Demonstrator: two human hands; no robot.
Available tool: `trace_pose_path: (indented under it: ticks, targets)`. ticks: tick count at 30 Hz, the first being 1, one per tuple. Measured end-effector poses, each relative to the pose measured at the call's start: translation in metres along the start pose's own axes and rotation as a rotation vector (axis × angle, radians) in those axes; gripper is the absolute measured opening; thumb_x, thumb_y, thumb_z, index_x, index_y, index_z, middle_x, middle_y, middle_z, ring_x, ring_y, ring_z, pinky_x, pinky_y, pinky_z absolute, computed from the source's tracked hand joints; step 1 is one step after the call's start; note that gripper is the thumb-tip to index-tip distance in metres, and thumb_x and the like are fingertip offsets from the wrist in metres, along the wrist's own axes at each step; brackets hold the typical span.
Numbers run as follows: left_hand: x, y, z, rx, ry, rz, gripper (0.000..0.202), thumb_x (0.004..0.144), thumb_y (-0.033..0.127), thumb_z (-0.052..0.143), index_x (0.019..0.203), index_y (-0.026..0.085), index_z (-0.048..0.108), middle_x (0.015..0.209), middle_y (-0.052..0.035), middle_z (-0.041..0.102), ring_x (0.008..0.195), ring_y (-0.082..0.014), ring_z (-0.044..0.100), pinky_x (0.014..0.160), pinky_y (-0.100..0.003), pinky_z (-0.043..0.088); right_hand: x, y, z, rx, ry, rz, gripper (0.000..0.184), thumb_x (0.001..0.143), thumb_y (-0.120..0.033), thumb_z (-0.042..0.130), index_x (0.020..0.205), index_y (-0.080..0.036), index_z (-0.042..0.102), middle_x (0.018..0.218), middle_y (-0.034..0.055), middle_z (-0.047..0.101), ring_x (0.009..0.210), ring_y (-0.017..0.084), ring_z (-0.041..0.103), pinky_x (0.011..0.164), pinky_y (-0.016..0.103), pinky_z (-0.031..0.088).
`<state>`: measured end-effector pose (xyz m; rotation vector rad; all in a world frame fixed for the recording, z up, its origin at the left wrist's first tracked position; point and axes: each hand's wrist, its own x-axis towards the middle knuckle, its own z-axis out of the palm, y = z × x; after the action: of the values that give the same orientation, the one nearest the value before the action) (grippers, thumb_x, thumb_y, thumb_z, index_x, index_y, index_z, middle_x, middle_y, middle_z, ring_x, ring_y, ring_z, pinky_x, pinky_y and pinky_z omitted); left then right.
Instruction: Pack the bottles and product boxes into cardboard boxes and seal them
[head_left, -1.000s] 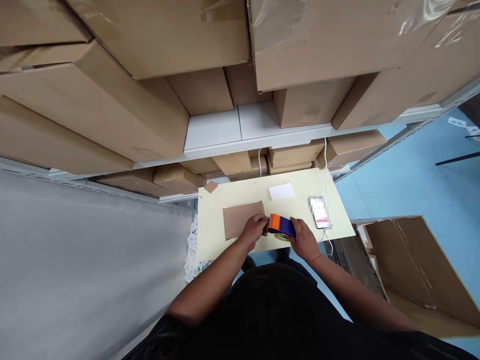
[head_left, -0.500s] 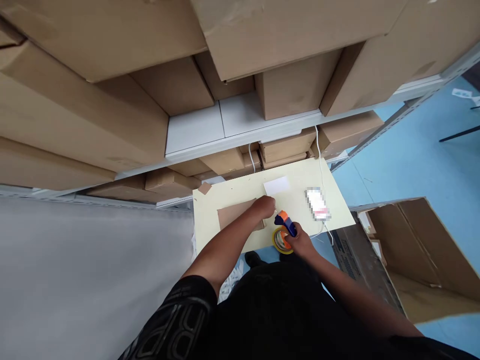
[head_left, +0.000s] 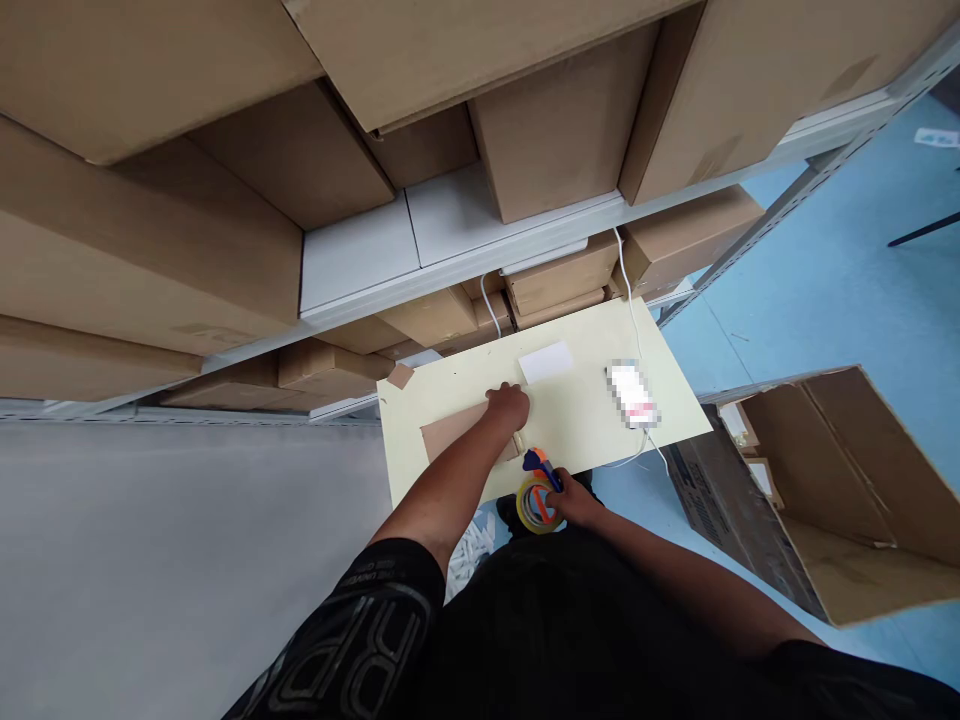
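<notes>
My left hand [head_left: 510, 406] rests at the far right end of a flat brown cardboard packet [head_left: 448, 430], its fingers apart and its forearm hiding part of the packet. My right hand [head_left: 574, 499] grips a blue and orange tape dispenser [head_left: 553, 480] with a yellow-edged roll of tape on it. The dispenser hangs at the near edge of the pale yellow tabletop [head_left: 581, 425], a little to the right of the packet. A short strip of tape [head_left: 519, 442] shows at the packet's right end.
A white sheet [head_left: 545, 362] and a blurred-out phone [head_left: 632, 393] with a white cable lie on the tabletop. A cardboard scrap [head_left: 400, 376] is at its far left corner. Shelves of cardboard boxes [head_left: 562, 120] rise behind. An open carton [head_left: 847, 490] stands to the right.
My left hand has shifted left and its closed fingers have spread onto the packet. My right hand has drawn the tape dispenser left and nearer to my body.
</notes>
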<state>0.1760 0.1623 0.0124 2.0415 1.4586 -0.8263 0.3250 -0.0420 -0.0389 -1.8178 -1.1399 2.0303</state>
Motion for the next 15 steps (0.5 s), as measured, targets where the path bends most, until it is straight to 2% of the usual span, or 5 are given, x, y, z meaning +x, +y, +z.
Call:
trace_pose_path:
  ticks: [5,8,10,12,15]
  targets:
    - [-0.013,-0.008,-0.001,-0.070,0.093,0.034,0.049,0.077,0.017,0.065,0.127,0.018,0.065,0.142,-0.0185,0.049,0.127,-0.0350,0.048,0.097,-0.049,0.049,0.009,-0.003,0.017,-0.036,-0.052,0.001,0.043,0.069,-0.029,0.068,0.110,-0.023,0.056,0.096,0.0028,0.070,0.090,0.024,0.067,0.075,0.030,0.047]
    - [-0.035,-0.025,-0.001,-0.171,0.314,0.077,0.039,0.090,0.027,0.058,0.128,0.021,0.063,0.139,-0.0128,0.054,0.129,-0.0281,0.051,0.108,-0.042,0.045,0.009,-0.004,0.019,-0.038,-0.056,0.008,0.043,0.068,-0.028,0.066,0.110,-0.023,0.056,0.096,0.0030,0.070,0.090,0.024,0.067,0.075,0.030,0.047]
    - [-0.057,-0.049,0.005,-0.222,0.518,0.039,0.035,0.095,0.037,0.055,0.124,0.021,0.065,0.140,-0.0120,0.056,0.137,-0.0298,0.046,0.118,-0.047,0.034,0.009,-0.006,0.018,-0.038,-0.062,0.021,0.040,0.067,-0.027,0.065,0.106,-0.023,0.057,0.094,0.0028,0.070,0.089,0.024,0.066,0.073,0.030,0.047]
    - [-0.082,-0.082,0.019,-0.234,0.623,-0.094,0.041,0.097,0.046,0.053,0.126,0.021,0.065,0.152,-0.0135,0.049,0.151,-0.0352,0.031,0.124,-0.056,0.022,0.009,-0.008,0.019,-0.029,-0.067,0.036,0.039,0.066,-0.025,0.064,0.104,-0.023,0.057,0.092,0.0028,0.069,0.087,0.023,0.066,0.072,0.030,0.047]
    - [-0.120,-0.136,0.051,-0.365,0.461,-0.221,0.068,0.092,0.061,0.057,0.143,0.017,0.055,0.165,-0.0170,0.034,0.156,-0.0367,0.024,0.125,-0.051,0.025,0.012,-0.011,0.024,0.014,-0.045,0.052,0.040,0.066,-0.024,0.063,0.105,-0.022,0.057,0.091,0.0033,0.069,0.085,0.023,0.066,0.068,0.029,0.048]
